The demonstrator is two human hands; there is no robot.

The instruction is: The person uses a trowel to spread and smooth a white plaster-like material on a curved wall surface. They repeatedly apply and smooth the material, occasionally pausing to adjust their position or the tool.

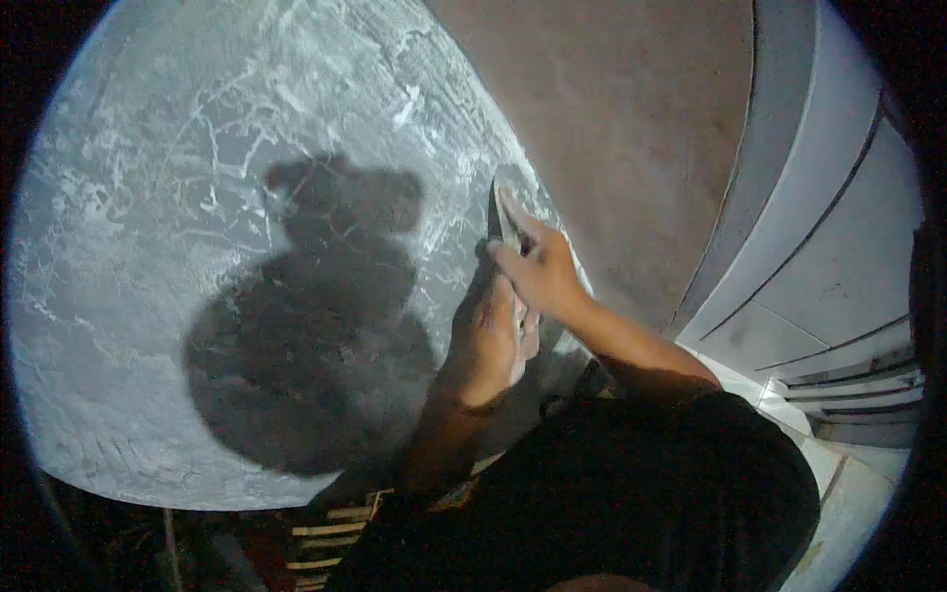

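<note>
A grey wall (128,296) with pale, streaky plaster smears fills the left and middle. Close to its right edge, both my hands are together on what looks like a putty knife (494,215), its narrow dark blade pointing up. My left hand (495,340) is closed around the lower part, its handle mostly hidden by the fingers. Just above, my right hand (548,276) pinches the tool, thumb and forefinger along the blade. Pale dust coats the fingers. Whether the blade touches the wall I cannot tell.
A smooth brownish surface (621,128) adjoins the grey wall on the right, with pale grey curved panels (799,247) beyond. White floor tiles (858,513) show at lower right. Wooden slats (330,538) lie below the wall's lower edge. A dark shadow falls across the wall.
</note>
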